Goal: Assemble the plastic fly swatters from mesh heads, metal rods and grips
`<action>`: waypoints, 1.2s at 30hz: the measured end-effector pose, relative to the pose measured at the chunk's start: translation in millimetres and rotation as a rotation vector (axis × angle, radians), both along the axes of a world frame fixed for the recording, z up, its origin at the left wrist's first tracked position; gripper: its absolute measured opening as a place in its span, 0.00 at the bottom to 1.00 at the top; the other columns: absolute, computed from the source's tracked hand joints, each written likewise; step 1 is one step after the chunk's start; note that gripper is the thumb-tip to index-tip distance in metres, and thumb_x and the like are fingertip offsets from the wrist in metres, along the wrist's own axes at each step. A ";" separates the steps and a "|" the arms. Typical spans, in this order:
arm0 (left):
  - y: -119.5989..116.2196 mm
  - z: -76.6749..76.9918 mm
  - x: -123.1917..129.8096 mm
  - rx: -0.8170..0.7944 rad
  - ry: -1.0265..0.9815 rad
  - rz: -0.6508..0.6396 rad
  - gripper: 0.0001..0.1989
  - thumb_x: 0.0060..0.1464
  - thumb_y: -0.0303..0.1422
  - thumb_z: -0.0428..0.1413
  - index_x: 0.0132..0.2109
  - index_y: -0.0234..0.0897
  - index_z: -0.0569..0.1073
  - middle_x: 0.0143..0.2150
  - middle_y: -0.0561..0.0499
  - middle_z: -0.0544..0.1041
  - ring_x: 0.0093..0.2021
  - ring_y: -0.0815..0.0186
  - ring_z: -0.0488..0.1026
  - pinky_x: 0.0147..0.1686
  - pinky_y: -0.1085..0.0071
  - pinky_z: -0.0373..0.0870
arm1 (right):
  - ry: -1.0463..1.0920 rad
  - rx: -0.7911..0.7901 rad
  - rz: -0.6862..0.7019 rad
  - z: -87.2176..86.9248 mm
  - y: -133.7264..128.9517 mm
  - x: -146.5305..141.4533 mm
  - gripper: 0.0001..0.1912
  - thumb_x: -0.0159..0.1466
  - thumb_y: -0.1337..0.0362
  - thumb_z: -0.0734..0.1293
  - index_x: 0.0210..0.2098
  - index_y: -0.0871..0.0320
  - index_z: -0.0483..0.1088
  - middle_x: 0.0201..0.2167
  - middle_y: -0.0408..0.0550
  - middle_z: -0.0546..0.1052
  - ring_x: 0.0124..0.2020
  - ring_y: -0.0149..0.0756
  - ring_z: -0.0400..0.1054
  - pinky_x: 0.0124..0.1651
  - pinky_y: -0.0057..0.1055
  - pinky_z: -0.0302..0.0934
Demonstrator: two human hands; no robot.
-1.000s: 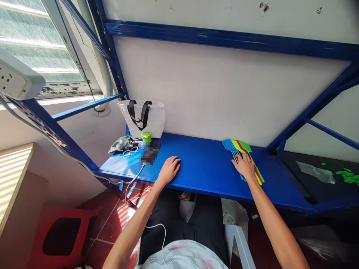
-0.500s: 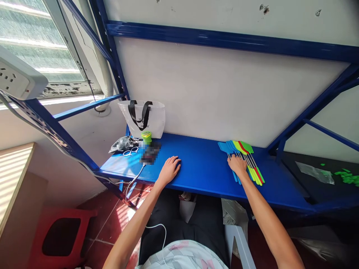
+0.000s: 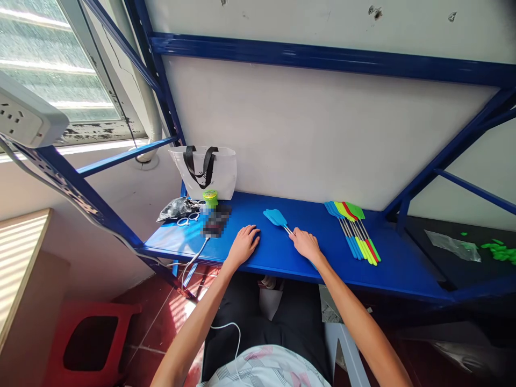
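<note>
My right hand [image 3: 305, 244] is closed around the metal shaft of a blue fly swatter [image 3: 276, 217], its flat head pointing to the far left above the blue tabletop [image 3: 270, 250]. Whether more than one blue swatter is in that grip I cannot tell; the handle is mostly hidden under my hand and wrist. Farther right lies a fanned row of fly swatters [image 3: 355, 231] in blue, yellow, red and green, heads toward the wall. My left hand [image 3: 245, 243] rests palm down near the table's front edge, fingers stretched out, holding nothing.
At the left end stand a white bag [image 3: 215, 166] with black handles and a green tub [image 3: 210, 199]. Scissors [image 3: 188, 219], a dark plastic bag [image 3: 175, 208] and a blurred-out object with a white cable lie there. Green pieces [image 3: 500, 251] lie on a dark surface at right.
My right hand has moved left from the row, bringing a blue fly swatter to the middle of the table. The row has fewer blue ones. My left hand has stayed in place.
</note>
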State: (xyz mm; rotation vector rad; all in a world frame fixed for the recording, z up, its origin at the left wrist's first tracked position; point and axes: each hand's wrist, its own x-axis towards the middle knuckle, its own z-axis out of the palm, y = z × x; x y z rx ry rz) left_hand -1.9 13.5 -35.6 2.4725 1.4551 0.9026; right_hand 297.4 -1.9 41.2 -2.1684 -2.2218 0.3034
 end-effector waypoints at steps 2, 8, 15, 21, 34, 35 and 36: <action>-1.6 4.9 0.4 -0.032 -0.052 -0.015 0.18 0.78 0.39 0.52 0.65 0.41 0.79 0.72 0.40 0.77 0.76 0.46 0.71 0.77 0.43 0.65 | 0.113 0.035 0.014 0.3 -3.6 -9.8 0.18 0.85 0.52 0.53 0.53 0.52 0.70 0.46 0.53 0.87 0.48 0.47 0.82 0.43 0.33 0.60; -8.1 37.2 12.4 -0.419 -0.670 -0.051 0.32 0.80 0.57 0.42 0.69 0.43 0.77 0.66 0.41 0.84 0.66 0.50 0.81 0.70 0.50 0.76 | 0.263 0.237 0.129 3.0 -35.1 -31.6 0.20 0.85 0.49 0.54 0.53 0.49 0.73 0.35 0.46 0.84 0.36 0.43 0.78 0.37 0.32 0.55; -15.6 69.8 6.3 -0.789 -1.158 -0.024 0.39 0.57 0.63 0.70 0.60 0.34 0.81 0.59 0.34 0.86 0.57 0.41 0.86 0.49 0.50 0.89 | 0.103 0.470 0.401 10.1 -62.3 -31.2 0.23 0.86 0.55 0.53 0.50 0.53 0.78 0.41 0.57 0.83 0.46 0.49 0.76 0.51 0.41 0.63; -29.7 82.8 10.9 -0.780 -1.080 -0.050 0.33 0.50 0.58 0.76 0.49 0.34 0.82 0.48 0.38 0.88 0.47 0.46 0.88 0.37 0.57 0.90 | 0.184 0.393 0.402 10.7 -63.4 -23.8 0.25 0.86 0.54 0.50 0.66 0.51 0.75 0.51 0.57 0.84 0.47 0.47 0.79 0.41 0.36 0.63; -85.3 117.8 -11.9 -0.700 -0.935 -0.089 0.31 0.56 0.63 0.70 0.32 0.41 0.71 0.26 0.54 0.74 0.24 0.63 0.78 0.22 0.67 0.80 | 0.055 0.432 0.562 63.3 -67.8 16.4 0.27 0.85 0.55 0.54 0.44 0.50 0.82 0.34 0.51 0.83 0.34 0.40 0.72 0.34 0.37 0.52; -82.7 119.2 -28.5 -0.655 -0.945 -0.033 0.32 0.57 0.63 0.69 0.30 0.41 0.69 0.25 0.55 0.73 0.22 0.63 0.77 0.20 0.69 0.77 | 0.054 0.437 0.520 66.9 -63.9 34.2 0.26 0.84 0.54 0.54 0.45 0.50 0.83 0.36 0.52 0.85 0.36 0.41 0.74 0.35 0.37 0.54; -79.2 120.6 -49.9 -0.577 -0.979 0.064 0.32 0.58 0.64 0.67 0.30 0.41 0.68 0.23 0.55 0.72 0.20 0.65 0.74 0.18 0.71 0.72 | 0.048 0.445 0.446 69.9 -60.3 56.3 0.26 0.84 0.55 0.54 0.47 0.50 0.84 0.39 0.53 0.86 0.38 0.42 0.76 0.36 0.36 0.57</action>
